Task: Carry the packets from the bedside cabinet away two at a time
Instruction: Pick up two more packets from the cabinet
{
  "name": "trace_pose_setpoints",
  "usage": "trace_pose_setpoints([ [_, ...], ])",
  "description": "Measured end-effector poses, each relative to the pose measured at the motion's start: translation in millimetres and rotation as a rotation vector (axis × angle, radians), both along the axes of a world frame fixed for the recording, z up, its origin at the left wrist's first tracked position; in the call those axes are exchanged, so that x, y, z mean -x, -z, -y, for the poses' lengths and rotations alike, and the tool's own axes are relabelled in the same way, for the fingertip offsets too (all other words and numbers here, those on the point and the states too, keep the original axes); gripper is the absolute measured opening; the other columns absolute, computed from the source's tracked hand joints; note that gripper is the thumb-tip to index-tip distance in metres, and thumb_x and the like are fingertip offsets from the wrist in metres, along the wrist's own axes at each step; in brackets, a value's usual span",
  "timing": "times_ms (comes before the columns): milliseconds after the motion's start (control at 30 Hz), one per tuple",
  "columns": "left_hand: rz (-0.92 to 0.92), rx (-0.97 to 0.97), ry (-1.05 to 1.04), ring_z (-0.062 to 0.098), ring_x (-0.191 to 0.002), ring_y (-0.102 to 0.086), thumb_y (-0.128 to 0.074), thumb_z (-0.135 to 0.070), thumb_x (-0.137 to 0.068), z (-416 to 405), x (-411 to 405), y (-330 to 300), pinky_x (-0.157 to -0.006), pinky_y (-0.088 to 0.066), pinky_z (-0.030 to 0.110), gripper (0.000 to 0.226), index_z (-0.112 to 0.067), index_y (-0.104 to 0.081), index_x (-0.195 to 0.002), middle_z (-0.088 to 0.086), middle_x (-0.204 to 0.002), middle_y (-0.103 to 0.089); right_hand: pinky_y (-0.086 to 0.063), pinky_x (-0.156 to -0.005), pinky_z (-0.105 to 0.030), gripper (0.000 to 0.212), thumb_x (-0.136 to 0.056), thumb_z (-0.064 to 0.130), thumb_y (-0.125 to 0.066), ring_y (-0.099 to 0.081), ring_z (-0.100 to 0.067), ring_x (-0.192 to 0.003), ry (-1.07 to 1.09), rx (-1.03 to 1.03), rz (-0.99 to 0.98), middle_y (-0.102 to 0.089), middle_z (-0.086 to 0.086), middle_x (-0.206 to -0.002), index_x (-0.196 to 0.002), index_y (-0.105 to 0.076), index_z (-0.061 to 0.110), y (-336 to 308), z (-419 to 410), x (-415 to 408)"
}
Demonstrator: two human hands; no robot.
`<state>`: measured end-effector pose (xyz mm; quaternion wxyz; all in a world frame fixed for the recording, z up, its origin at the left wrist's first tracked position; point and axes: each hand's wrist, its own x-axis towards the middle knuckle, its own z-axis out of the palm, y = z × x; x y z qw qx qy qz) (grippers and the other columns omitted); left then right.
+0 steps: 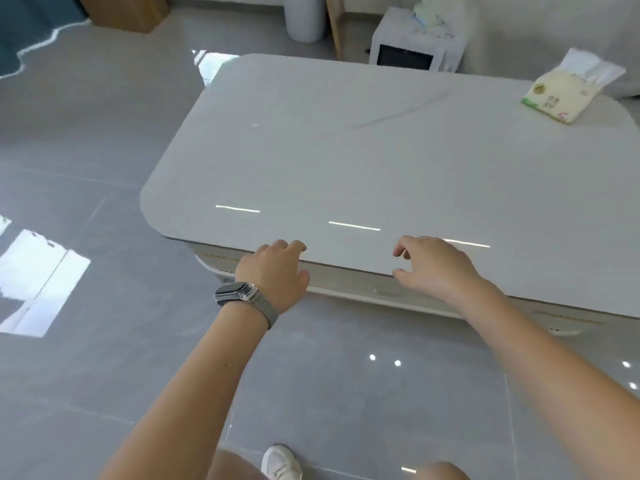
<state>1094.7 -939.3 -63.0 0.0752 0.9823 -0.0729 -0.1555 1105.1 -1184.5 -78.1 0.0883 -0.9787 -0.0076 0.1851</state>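
Head view, nearest first: at six o'clock a white shoe (pixel 281 462) stands on the glossy grey floor (pixel 86 375), and both bare forearms reach up from the bottom edge toward a low white table (pixel 346 150). At about seven o'clock of the table's centre the left hand (pixel 273 268), with a mesh-band watch (pixel 239 294) on its wrist, hovers at the near rim, its fingers loosely bent and holding nothing. Just to its three o'clock the right hand (pixel 433 265) hangs over the same rim, thumb and fingers spread in a relaxed curl, likewise empty. One packet (pixel 568 90), pale with a green edge, lies far off at two o'clock on the table's far right corner, well apart from both hands. Beyond it, at twelve to one o'clock, a small white cabinet (pixel 415 46) carries a pale bundle (pixel 426 15) that is too blurred to name; it may be the source of the packets. Both hands being free, the step in hand looks like going for the next load. Done well, that means walking round the table rather than leaning over it, taking one packet in each hand, and gripping each across its body so the loose top does not sag.
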Motion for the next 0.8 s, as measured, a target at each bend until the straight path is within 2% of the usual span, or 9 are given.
trace_pose_setpoints([
  [200, -0.046, -0.021, -0.237, 0.025, -0.115, -0.055, -0.044, -0.037, -0.097, -114.7, 33.0, -125.3, -0.077, -0.041, 0.032, 0.051, -0.031, -0.033, -0.145, -0.001, -0.136, -0.050, -0.046, -0.087, -0.034, 0.048, -0.087, 0.038, -0.056, -0.045, -0.023, -0.122, -0.277, 0.012, -0.016, -0.054, 0.003, -0.128, -0.133, -0.045, 0.028, -130.8, -118.8, -22.5],
  [400, -0.128, -0.047, -0.501, 0.024, -0.120, -0.053, -0.045, -0.045, -0.096, -236.9, 96.4, -233.5, -0.081, -0.044, 0.033, 0.056, -0.031, -0.029, -0.148, 0.000, -0.141, -0.045, -0.043, -0.092, -0.036, 0.048, -0.091, 0.051, -0.048, -0.046, -0.024, -0.121, -0.543, -0.029, -0.010, -0.056, 0.002, -0.122, -0.134, -0.045, 0.030, -246.3, -261.2, -6.3],
  [500, -0.140, -0.043, -0.592, 0.025, -0.117, -0.054, -0.045, -0.046, -0.096, -284.6, 134.3, -280.7, -0.080, -0.047, 0.035, 0.054, -0.033, -0.030, -0.147, 0.000, -0.141, -0.046, -0.043, -0.090, -0.036, 0.047, -0.092, 0.052, -0.046, -0.045, -0.024, -0.122, -0.640, -0.015, -0.028, -0.055, 0.001, -0.123, -0.135, -0.046, 0.031, -296.8, -320.8, 9.2],
  [667, -0.111, -0.015, -0.731, 0.024, -0.117, -0.054, -0.044, -0.046, -0.096, -345.6, 190.9, -337.3, -0.077, -0.048, 0.035, 0.051, -0.038, -0.033, -0.145, -0.002, -0.136, -0.050, -0.046, -0.084, -0.034, 0.048, -0.088, 0.038, -0.054, -0.050, -0.022, -0.121, -0.788, 0.000, -0.048, -0.057, 0.003, -0.129, -0.134, -0.046, 0.031, -361.4, -408.3, 27.7],
  [800, -0.072, 0.006, -0.874, 0.026, -0.118, -0.055, -0.043, -0.049, -0.096, -390.1, 230.3, -360.3, -0.082, -0.048, 0.037, 0.054, -0.037, -0.031, -0.147, -0.001, -0.134, -0.053, -0.045, -0.088, -0.035, 0.048, -0.089, 0.040, -0.054, -0.051, -0.022, -0.121, -0.956, 0.013, -0.020, -0.058, 0.004, -0.129, -0.135, -0.047, 0.032, -386.8, -488.0, 51.9],
])
